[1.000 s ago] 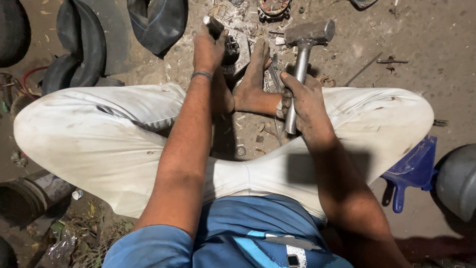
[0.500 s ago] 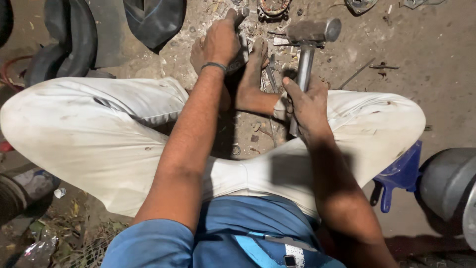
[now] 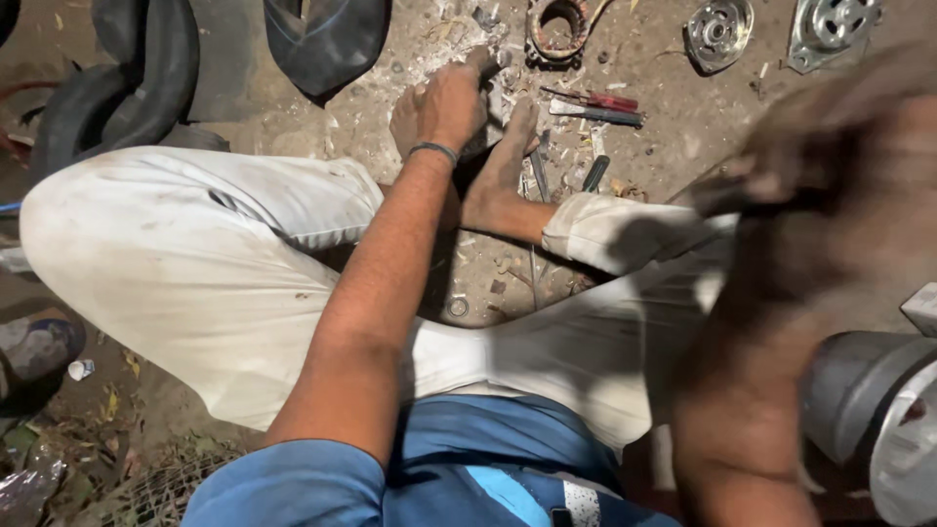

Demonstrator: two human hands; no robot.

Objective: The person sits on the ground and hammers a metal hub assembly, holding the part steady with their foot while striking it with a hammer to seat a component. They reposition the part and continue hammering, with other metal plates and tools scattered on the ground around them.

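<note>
Now left hand point(image 3: 441, 105) grips a metal piece point(image 3: 485, 66) by the foot point(image 3: 503, 166) — right hand point(image 3: 830, 146) blurred, grip unclear.

A small dark metal piece point(image 3: 485, 70), mostly hidden, stands on the dusty ground, seemingly upright.

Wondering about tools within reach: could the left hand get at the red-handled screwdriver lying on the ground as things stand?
Probably yes. The left hand rests on the ground by the bare foot, and the red-handled screwdriver lies just to its right on open dirt, nothing between, though that hand seems to be gripping a small part.
</note>
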